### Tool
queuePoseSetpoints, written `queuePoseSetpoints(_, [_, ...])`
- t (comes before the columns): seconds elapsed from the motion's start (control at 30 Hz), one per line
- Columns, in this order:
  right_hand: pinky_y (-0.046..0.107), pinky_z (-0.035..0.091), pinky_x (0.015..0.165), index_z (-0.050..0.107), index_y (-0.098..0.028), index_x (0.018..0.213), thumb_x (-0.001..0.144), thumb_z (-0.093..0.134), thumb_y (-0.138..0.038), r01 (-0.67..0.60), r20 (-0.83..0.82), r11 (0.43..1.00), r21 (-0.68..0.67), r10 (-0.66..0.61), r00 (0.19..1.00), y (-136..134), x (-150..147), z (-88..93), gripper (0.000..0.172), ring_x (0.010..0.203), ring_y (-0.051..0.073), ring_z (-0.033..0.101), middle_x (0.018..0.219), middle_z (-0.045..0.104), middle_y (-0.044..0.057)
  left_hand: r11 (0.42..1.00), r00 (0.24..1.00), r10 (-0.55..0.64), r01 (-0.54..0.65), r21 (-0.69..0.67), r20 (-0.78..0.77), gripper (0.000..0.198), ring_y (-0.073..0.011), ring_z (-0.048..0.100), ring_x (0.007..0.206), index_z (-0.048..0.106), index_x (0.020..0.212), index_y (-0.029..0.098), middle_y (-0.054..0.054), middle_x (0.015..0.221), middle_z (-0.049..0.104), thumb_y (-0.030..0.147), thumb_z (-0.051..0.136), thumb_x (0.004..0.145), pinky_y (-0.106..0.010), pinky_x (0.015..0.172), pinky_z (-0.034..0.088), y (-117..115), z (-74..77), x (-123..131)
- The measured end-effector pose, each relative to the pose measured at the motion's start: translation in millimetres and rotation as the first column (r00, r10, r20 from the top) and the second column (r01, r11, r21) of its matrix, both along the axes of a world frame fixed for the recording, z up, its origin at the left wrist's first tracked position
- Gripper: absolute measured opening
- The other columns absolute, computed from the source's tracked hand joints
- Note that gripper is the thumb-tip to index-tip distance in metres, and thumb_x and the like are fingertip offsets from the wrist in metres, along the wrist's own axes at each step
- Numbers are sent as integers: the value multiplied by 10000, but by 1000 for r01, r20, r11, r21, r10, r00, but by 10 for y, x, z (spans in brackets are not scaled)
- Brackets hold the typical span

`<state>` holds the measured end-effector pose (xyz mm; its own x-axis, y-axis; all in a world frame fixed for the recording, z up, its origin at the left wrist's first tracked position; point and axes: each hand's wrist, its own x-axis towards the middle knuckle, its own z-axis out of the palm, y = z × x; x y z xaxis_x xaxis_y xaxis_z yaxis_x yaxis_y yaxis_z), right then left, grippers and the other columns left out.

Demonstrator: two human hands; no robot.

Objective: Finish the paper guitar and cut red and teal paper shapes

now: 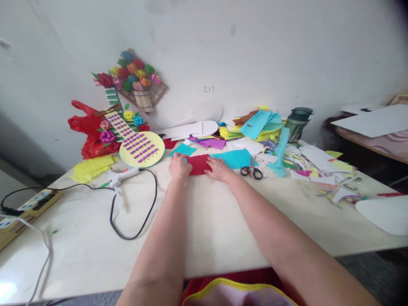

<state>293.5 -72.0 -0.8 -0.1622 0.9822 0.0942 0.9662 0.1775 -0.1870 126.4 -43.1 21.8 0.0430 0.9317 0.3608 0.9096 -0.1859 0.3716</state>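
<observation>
Red paper takes centre stage!

White glue gun at left on the worktop; left hand curled at the paper's left edge, pinching or not, I can't tell; paper lying between the hands; right hand loosely spread on its right edge, gripping nothing; black-handled scissors near the wrist!

Sheet — red; glue gun — white; guitar — yellow, purple-barred.
</observation>
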Motion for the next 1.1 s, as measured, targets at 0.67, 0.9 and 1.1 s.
queuePoseSetpoints(0.67, [541, 80, 1083, 249, -236, 1439, 941, 197, -338, 233, 63, 969, -84, -228, 972, -28, 228, 1, 511, 1390, 223, 113, 1517, 165, 14, 881, 846, -445, 355, -312, -295, 547, -217, 92, 1395, 235, 1428, 330, 49, 1514, 159, 472, 158, 905, -481, 1106, 78, 14, -299, 263])
queuePoseSetpoints(0.9, [593, 60, 1052, 314, -172, 1419, 924, 210, -400, 494, 11, 868, -53, -494, 869, -25, 334, -8, 555, 1372, 327, 123, 1511, 191, 81, 883, 845, -443, 353, -310, -301, 552, -232, 92, 1394, 248, 1425, 324, 22, 1517, 157, 482, 156, 904, -494, 1096, 99, -32, -269, 271])
queuePoseSetpoints(1.1, [495, 261, 987, 456, -72, 1322, 915, 290, -324, 662, -88, 738, 130, -657, 749, 16, 480, -32, 507, 1268, 333, 332, 1380, 405, 193, 885, 852, -432, 337, -322, -296, 548, -231, 99, 1394, 259, 1419, 337, 31, 1518, 155, 487, 155, 902, -495, 1096, 95, -54, -243, 288])
